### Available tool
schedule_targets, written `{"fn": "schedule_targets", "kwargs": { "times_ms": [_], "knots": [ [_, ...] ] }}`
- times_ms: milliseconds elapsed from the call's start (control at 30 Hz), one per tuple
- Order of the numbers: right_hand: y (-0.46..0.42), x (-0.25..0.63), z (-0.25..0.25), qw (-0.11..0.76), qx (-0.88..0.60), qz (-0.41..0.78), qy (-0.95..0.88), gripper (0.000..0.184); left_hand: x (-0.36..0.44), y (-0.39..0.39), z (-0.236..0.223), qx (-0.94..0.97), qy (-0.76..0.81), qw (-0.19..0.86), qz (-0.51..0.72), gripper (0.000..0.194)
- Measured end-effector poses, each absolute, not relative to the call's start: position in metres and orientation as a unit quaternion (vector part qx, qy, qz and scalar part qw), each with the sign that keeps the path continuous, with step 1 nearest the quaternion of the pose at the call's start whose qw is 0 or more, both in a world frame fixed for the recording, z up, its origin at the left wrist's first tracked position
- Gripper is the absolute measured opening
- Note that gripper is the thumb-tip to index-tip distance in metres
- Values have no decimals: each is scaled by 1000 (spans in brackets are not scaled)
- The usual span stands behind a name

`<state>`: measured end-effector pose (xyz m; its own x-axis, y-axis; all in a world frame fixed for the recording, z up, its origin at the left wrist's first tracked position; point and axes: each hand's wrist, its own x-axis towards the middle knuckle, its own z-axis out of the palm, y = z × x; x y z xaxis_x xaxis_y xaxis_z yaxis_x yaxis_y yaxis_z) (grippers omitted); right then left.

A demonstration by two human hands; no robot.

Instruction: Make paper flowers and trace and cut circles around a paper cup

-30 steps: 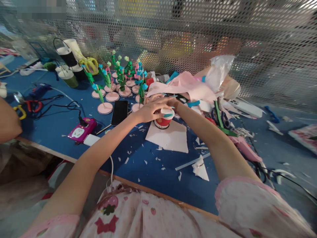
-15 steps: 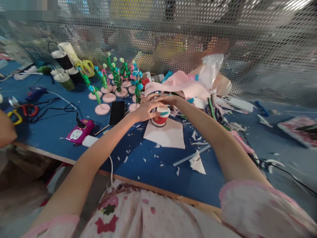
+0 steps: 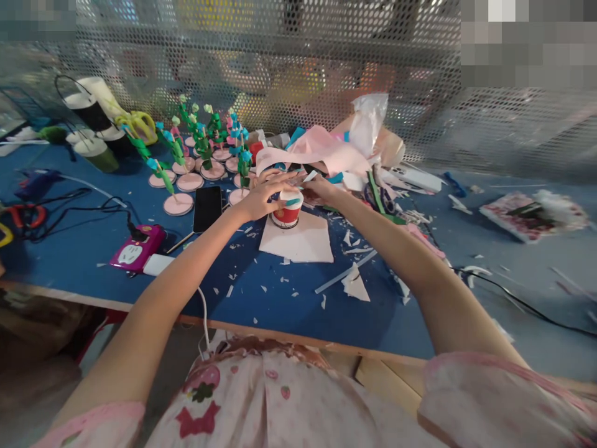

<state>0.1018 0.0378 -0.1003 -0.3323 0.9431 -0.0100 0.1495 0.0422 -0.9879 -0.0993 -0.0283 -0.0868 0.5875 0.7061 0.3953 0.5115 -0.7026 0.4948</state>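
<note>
A small red cup with a white rim (image 3: pixel 285 216) stands upright on a white sheet (image 3: pixel 298 241) at the middle of the table. My left hand (image 3: pixel 264 198) is around it from the left, its thumb with a teal nail across the near rim and its fingers reaching over the far side. Just right of the cup, my right hand (image 3: pixel 321 188) is closed, with a small white strip (image 3: pixel 310 177) showing at its fingertips. The undersides of its fingers are hidden.
Left of the cup stand several green paper flowers on pink round bases (image 3: pixel 178 204). A black phone (image 3: pixel 208 209) and a magenta power socket box (image 3: pixel 138 247) lie nearer. Pink sheet material (image 3: pixel 317 152) and scraps pile up behind, before a perforated metal screen (image 3: pixel 280 68).
My right hand has drawn back to the right from over my left fingers, and a white strip now shows at its fingertips. My left hand stays at the cup. The view has shifted right.
</note>
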Motion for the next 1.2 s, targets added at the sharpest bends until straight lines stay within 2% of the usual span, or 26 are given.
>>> {"fn": "schedule_targets", "kwargs": {
  "times_ms": [167, 500, 767, 1100, 1200],
  "knots": [
    [18, 119, -98, 351, -462, 550, -600, 22, -99, -28, -87, 875, 354, 160, 289, 47],
    [-26, 132, -100, 384, -455, 529, -604, 41, -98, -29, -86, 873, 356, 170, 287, 58],
    [-61, 128, -102, 401, -432, 491, -641, 48, -99, -27, -89, 874, 343, 171, 301, 65],
    [-86, 117, -100, 357, -402, 378, -754, 36, -98, -28, -92, 875, 339, 159, 305, 55],
    [-89, 113, -100, 341, -374, 295, -810, 30, -98, -28, -93, 875, 337, 161, 308, 50]
  ]
}}
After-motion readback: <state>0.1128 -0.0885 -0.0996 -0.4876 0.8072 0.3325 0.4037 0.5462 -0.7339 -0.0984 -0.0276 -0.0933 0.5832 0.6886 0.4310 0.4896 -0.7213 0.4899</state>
